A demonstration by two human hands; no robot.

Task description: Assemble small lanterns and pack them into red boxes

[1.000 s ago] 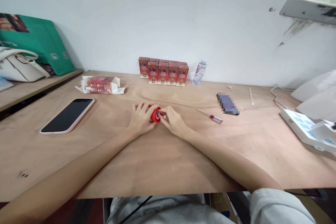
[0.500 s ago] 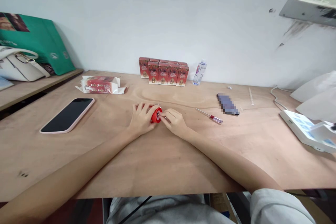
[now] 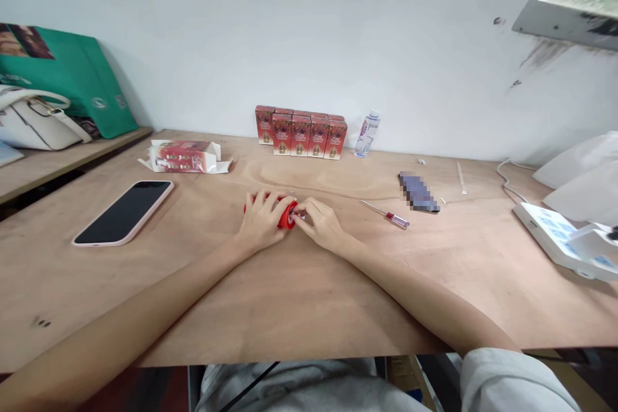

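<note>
A red, round-ended object [image 3: 287, 215] lies on its side on the wooden table, its open end facing right. My left hand [image 3: 262, 221] is wrapped over it from the left and covers most of its body. The fingertips of my right hand [image 3: 316, 224] are pinched together at the open end, on something small that I cannot make out. To the right of my hands lies a screwdriver [image 3: 396, 219] with a clear and red handle.
Red boxes [image 3: 300, 135] stand by the wall beside a clear bottle [image 3: 367, 134]. An opened carton [image 3: 186, 156] and a phone [image 3: 124, 214] lie left. Rightward are a dark pixelated item [image 3: 418, 192] and a white power strip [image 3: 560, 238].
The fingers of my left hand have shifted a little over the red object, and more of its red left end shows. My right hand stays at the open end.
</note>
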